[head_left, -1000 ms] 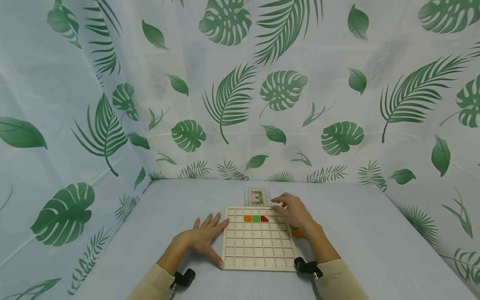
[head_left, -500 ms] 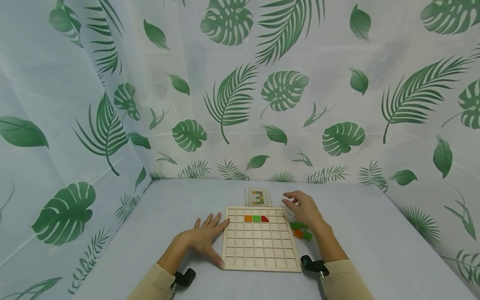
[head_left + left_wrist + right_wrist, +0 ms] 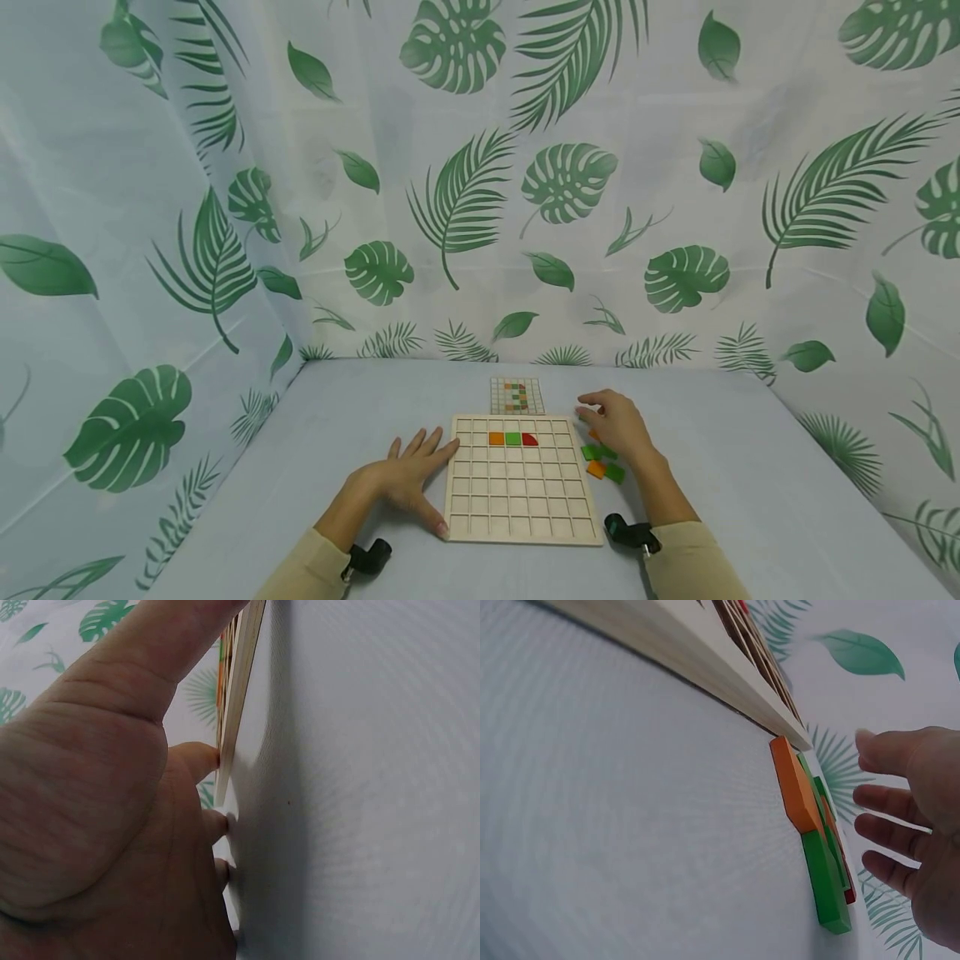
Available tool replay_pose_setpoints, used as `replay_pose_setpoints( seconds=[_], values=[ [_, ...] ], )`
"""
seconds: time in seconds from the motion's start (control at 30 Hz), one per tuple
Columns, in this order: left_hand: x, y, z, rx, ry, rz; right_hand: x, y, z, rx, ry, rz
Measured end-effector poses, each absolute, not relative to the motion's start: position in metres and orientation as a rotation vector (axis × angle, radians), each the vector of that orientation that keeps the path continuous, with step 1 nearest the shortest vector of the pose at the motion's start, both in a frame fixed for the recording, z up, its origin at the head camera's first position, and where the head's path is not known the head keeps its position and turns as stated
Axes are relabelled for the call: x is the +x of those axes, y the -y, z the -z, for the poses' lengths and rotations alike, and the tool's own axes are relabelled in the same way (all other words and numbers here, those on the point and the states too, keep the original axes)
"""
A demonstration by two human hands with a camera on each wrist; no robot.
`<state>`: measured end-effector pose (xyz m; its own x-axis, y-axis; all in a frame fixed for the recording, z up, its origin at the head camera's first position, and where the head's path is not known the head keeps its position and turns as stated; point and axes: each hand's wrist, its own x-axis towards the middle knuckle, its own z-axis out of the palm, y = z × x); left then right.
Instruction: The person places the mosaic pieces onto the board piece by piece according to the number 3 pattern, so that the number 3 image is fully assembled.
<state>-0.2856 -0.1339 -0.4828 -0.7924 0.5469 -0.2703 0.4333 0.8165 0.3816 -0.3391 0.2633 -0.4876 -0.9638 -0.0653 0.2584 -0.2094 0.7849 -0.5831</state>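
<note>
A wooden grid board [image 3: 517,492] lies on the table. In its second row sit an orange square tile [image 3: 497,438], a green square tile [image 3: 513,438] and a red round-edged tile [image 3: 529,439]. My left hand [image 3: 408,482] is spread along the board's left side, with thumb and index fingertip touching its edge. Right of the board, my right hand [image 3: 618,425] hovers above loose tiles, fingers loosely bent and nothing visible between them. Those tiles include an orange block [image 3: 795,787] and a green block [image 3: 826,885]; some are partly hidden by the hand.
A small pattern card [image 3: 517,396] with a coloured grid lies just behind the board. The pale table [image 3: 360,392] meets a leaf-printed curtain [image 3: 480,208] at the back and sides. A black wrist camera [image 3: 630,533] sits by the board's lower right corner.
My right hand has moved right, away from the board's upper right corner, then lowered slightly over the loose tiles. More of those tiles show now. My left hand has stayed in place.
</note>
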Motion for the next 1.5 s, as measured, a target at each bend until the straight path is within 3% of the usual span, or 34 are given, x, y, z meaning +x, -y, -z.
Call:
replay_pose_setpoints(
  seconds=[0.63, 1.5],
  values=[
    [-0.284, 0.133, 0.481, 0.746, -2.627, -0.443, -0.341, -0.263, 0.501, 0.328, 2.796, -0.689],
    [-0.284, 0.133, 0.48, 0.737, -2.63, -0.432, -0.344, -0.266, 0.508, 0.304, 2.759, -0.675]
  ],
)
